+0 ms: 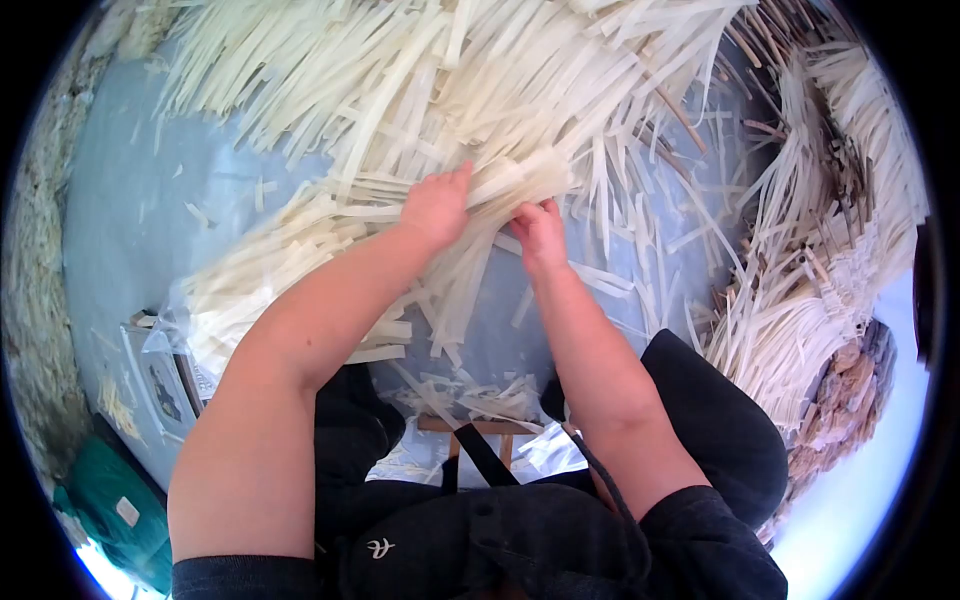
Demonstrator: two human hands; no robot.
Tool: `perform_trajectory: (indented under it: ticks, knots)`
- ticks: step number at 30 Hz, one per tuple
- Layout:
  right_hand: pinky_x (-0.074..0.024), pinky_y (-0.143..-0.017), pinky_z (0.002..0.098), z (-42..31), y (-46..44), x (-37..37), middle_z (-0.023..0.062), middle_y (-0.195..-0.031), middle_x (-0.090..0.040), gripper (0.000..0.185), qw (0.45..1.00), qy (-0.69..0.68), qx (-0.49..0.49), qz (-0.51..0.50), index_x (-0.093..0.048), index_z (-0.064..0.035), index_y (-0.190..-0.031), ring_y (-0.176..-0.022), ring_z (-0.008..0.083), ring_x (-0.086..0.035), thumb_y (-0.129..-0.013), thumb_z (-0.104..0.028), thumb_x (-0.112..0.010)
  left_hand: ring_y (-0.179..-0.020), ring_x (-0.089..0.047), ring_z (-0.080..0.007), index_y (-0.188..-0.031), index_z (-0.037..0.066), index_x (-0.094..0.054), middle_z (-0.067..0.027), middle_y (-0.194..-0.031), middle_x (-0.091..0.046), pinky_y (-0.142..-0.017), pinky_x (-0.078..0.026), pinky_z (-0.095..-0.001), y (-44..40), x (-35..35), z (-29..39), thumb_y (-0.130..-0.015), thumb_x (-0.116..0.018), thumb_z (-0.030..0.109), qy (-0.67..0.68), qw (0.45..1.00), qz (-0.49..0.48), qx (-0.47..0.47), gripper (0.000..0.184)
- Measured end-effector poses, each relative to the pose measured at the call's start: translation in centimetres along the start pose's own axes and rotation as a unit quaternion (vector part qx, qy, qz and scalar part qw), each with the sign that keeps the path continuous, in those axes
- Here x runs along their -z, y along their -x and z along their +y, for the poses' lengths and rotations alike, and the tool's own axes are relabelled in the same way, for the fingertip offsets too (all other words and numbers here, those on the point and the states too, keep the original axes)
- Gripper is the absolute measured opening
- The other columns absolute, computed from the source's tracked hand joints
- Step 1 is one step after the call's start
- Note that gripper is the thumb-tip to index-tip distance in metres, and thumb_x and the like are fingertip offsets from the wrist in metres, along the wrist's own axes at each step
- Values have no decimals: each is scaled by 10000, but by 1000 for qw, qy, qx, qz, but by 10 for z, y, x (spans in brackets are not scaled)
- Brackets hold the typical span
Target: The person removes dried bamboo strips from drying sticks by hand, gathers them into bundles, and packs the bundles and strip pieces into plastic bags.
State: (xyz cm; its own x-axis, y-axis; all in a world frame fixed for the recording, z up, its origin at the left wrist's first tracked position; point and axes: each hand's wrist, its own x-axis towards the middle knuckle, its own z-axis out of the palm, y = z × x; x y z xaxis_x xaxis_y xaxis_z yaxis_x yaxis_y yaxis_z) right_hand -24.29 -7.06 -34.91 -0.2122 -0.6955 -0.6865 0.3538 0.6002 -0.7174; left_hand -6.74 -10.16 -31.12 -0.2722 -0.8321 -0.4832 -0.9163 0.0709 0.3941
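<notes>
Long, flat, cream-coloured strips (pixel 300 80) lie in a large heap across the top of the head view. My left hand (pixel 438 207) is closed on a bundle of strips (pixel 500 185) near the middle, its fingers pointing up and right. Just right of it, my right hand (pixel 540 228) has its fingers curled at the lower edge of the same bundle, close to its right end. The bundle spreads leftward into a looser pile (pixel 270 270) beneath my left forearm. Other strips hang down between my two hands.
More pale strips (pixel 790 330) are stacked on the right, with brown, stick-like pieces (pixel 850 170) among them. At lower left are a framed box (pixel 160 380) and a green bag (pixel 120 510). Short scraps and a small wooden stool (pixel 437 425) show between my legs.
</notes>
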Motion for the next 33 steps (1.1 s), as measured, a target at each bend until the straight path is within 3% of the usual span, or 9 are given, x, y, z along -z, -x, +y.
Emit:
perform_trajectory:
  ticks: [3, 8, 13, 17, 23, 25, 26, 30, 33]
  knots:
    - [-454, -874, 351, -3, 13, 5, 68, -1121, -564, 504, 995, -90, -13, -29, -441, -49, -1239, -1003, 194, -567, -764, -69, -608, -1257, -472, -319, -1422, 55, -369, -157, -1347, -520, -1032, -397, -380, -6, 1, -3, -770, -654, 306, 115, 993, -25, 1, 755]
    - [-395, -998, 410, -14, 32, 9, 84, -1245, -543, 457, 942, -289, -68, -158, -442, -77, -1289, -1141, 274, -516, -895, -308, -440, -1261, -469, -355, -1431, 42, -373, -216, -1360, -492, -1060, -374, -382, -12, 1, 5, -736, -677, 543, 146, 987, -64, -31, 909]
    - [-396, -1008, 393, -27, 53, -7, 98, -1265, -533, 476, 954, -296, 15, -50, -445, -77, -1301, -1193, 275, -496, -965, -403, -358, -1252, -476, -378, -1434, -43, -291, -277, -1357, -463, -1052, -376, -402, 18, -10, 29, -696, -673, 693, 206, 962, -112, -138, 1110]
    - [-406, -993, 383, -81, 93, -17, 90, -1252, -526, 501, 980, -164, 109, -8, -443, -63, -1298, -1190, 250, -491, -973, -436, -365, -1245, -482, -373, -1444, -21, -277, -266, -1350, -473, -1044, -382, -404, 38, 31, 52, -691, -709, 651, 257, 941, -76, -205, 1098]
    - [-356, -1016, 377, -170, 138, -28, 69, -1280, -529, 535, 936, -152, 309, -72, -465, -59, -1322, -1185, 206, -485, -958, -450, -438, -1172, -559, -296, -1407, -76, -301, -247, -1260, -558, -990, -432, -364, 75, 97, 120, -748, -744, 440, 356, 897, 147, -217, 947]
    - [-353, -997, 370, -198, 165, -29, 63, -1258, -542, 544, 937, -107, 319, -91, -480, -60, -1311, -1158, 194, -491, -946, -463, -459, -1140, -566, -346, -1409, 1, -305, -236, -1271, -543, -969, -450, -378, 98, 124, 139, -727, -739, 415, 419, 871, 224, -127, 908]
    - [-350, -977, 362, -209, 181, -29, 58, -1237, -554, 553, 940, -58, 319, -106, -495, -62, -1300, -1131, 181, -497, -933, -475, -480, -1088, -598, -315, -1361, -5, -328, -224, -1227, -566, -920, -483, -371, 91, 126, 139, -732, -742, 372, 488, 820, 246, -167, 842]
    - [-401, -928, 336, -237, 254, -43, 84, -1139, -578, 449, 940, -107, 298, -128, -586, -19, -1172, -1051, 194, -521, -923, -387, -516, -1056, -610, -276, -1300, -18, -337, -206, -1176, -578, -885, -499, -366, 144, 163, 161, -726, -784, 351, 504, 805, 278, -143, 816]
    - [-417, -882, 323, -247, 277, -40, 77, -1077, -615, 483, 946, -3, 301, -123, -593, 10, -1182, -946, 170, -545, -911, -385, -531, -1047, -607, -260, -1305, -8, -335, -190, -1185, -573, -877, -503, -363, 173, 169, 162, -713, -808, 331, 554, 769, 286, -142, 830]
